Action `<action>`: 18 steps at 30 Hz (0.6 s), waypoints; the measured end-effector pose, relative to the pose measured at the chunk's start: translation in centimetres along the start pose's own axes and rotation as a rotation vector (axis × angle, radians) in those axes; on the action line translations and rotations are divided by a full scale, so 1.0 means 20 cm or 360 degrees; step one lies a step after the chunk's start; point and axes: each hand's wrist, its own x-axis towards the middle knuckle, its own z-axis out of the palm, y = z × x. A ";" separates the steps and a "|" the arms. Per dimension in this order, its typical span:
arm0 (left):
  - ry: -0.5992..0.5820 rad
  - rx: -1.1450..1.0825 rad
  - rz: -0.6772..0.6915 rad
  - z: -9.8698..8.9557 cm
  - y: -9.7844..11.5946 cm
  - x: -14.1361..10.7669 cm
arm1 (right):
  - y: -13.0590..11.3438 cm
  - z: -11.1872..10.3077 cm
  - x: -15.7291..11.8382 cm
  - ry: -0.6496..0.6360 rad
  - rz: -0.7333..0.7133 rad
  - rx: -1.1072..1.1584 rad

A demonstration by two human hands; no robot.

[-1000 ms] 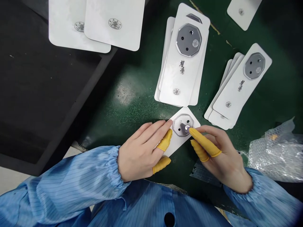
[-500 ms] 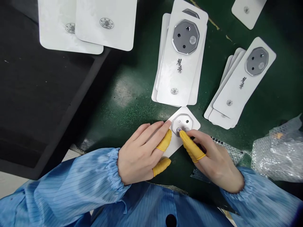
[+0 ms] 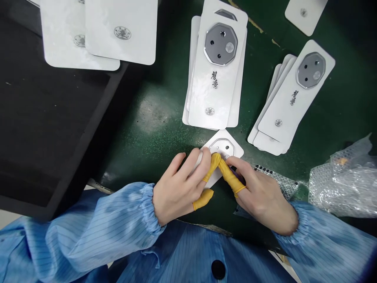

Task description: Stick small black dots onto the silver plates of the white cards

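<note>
A white phone back panel [image 3: 236,150] with a shiny octagonal camera plate [image 3: 221,147] lies tilted on the green table, partly covered by my hands. My left hand [image 3: 179,186] rests over its left side, fingers apart. A yellow-cotted fingertip presses at the plate's lower edge, and the thumb, also cotted, points away. My right hand [image 3: 259,192] is closed, its yellow-cotted finger meeting the left fingertip at the plate. Something dark purple shows beneath that finger; what the hand holds cannot be made out. A clear sheet with small black dots [image 3: 275,179] lies partly beneath the right hand.
Behind the panel stands a stack of similar white panels [image 3: 207,100]; another stack [image 3: 290,114] lies to the right. Larger white boards [image 3: 129,49] overlap a black tray-like surface [image 3: 53,129] at left. Crumpled bubble wrap [image 3: 338,192] sits at right, and one more panel [image 3: 309,19] lies far right.
The left fingers have curled and moved in, so the two cotted fingertips now meet over the plate's lower edge. The small shiny piece at the right fingertip is now hidden. The view has shifted slightly.
</note>
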 end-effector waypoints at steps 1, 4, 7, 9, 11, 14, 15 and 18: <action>-0.0006 0.0017 0.0021 0.00 0.00 0.00 | 0.00 -0.01 0.00 -0.0026 0.0012 0.0015; -0.0034 0.0033 0.0069 -0.01 0.01 0.02 | 0.00 -0.02 0.01 -0.0063 0.0030 0.0064; -0.0071 0.0044 0.0141 -0.02 0.01 0.03 | 0.01 -0.02 0.01 -0.0066 -0.0007 0.0118; -0.0072 0.0044 0.0191 -0.02 0.02 0.03 | 0.02 -0.02 0.01 -0.0045 -0.0067 0.0098; -0.0057 0.0017 0.0201 -0.01 0.02 0.03 | 0.05 -0.01 0.00 -0.0016 -0.0175 0.0048; 0.0029 -0.0119 0.0148 0.02 0.01 0.01 | 0.08 0.01 -0.02 0.0033 -0.0291 0.0044; 0.0080 -0.0178 0.0132 0.03 0.00 0.00 | 0.08 0.02 -0.02 0.0079 -0.0302 0.0096; 0.0291 -0.0301 0.0135 0.08 -0.01 -0.02 | 0.06 0.02 -0.04 0.0329 -0.0108 0.0457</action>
